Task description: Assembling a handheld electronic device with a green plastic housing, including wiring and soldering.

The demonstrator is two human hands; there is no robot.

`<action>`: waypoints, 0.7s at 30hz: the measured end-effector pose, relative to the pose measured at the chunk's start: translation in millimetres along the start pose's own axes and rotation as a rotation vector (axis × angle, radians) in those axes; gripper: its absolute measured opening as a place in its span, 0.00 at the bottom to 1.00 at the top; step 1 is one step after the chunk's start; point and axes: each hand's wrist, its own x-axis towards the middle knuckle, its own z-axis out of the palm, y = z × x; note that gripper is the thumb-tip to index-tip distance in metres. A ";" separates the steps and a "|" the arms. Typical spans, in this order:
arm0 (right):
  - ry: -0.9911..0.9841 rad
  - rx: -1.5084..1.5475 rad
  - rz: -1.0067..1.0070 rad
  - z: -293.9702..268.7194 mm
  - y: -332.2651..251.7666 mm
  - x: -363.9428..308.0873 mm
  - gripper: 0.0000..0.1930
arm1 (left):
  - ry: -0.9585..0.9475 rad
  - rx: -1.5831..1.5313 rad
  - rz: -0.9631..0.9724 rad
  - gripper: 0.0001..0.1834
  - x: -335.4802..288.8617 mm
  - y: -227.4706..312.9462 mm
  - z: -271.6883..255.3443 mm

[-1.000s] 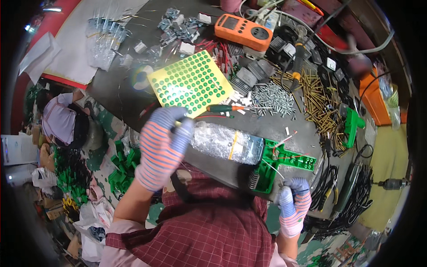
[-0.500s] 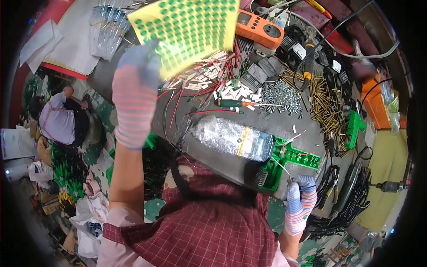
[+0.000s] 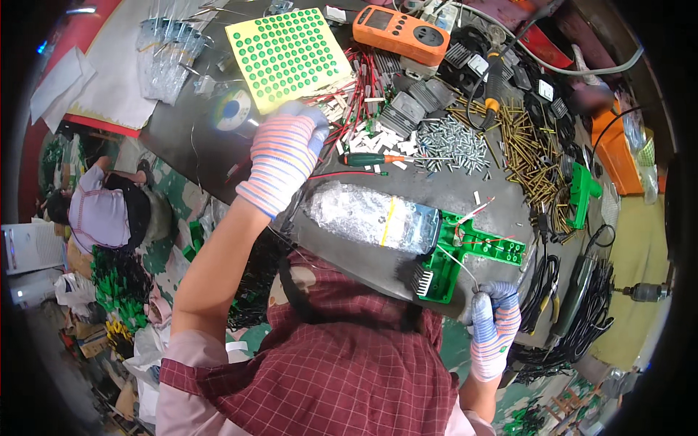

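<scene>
Right hand [image 3: 494, 330] closed, thumb and fingers pinching the end of 1 pale wire [image 3: 456, 260] that runs out of an open green case [image 3: 442, 282]. Case lies at the near edge of the bench [image 3: 451, 190], just right of a bubble-wrapped pack [image 3: 352, 218]. Left hand [image 3: 280, 156] has its fingers curled at the lower edge of a dotted yellow sheet [image 3: 291, 58]; cannot tell whether it grips. Handling, as judged: wire thin, light, bendy, best pinched near its free end, its inner joint probably weak under a tug; case likely light, stiff plastic, best held by its outer walls; sheet thin and floppy, best taken by a bare border; pack perhaps heavier, wrap soft and slippery, best gripped round the middle.
</scene>
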 end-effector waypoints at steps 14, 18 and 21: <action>0.119 -0.021 -0.027 -1.8 6.4 1.4 0.06 | 0.109 -0.288 0.098 0.07 -10.2 27.3 -11.7; 0.029 0.051 -0.104 9.8 -9.9 8.7 0.07 | -0.234 -1.163 -0.096 0.08 -66.7 111.8 -44.2; -0.018 0.018 -0.153 8.9 -9.8 12.1 0.08 | -0.278 -1.189 0.101 0.10 -69.5 139.5 -34.3</action>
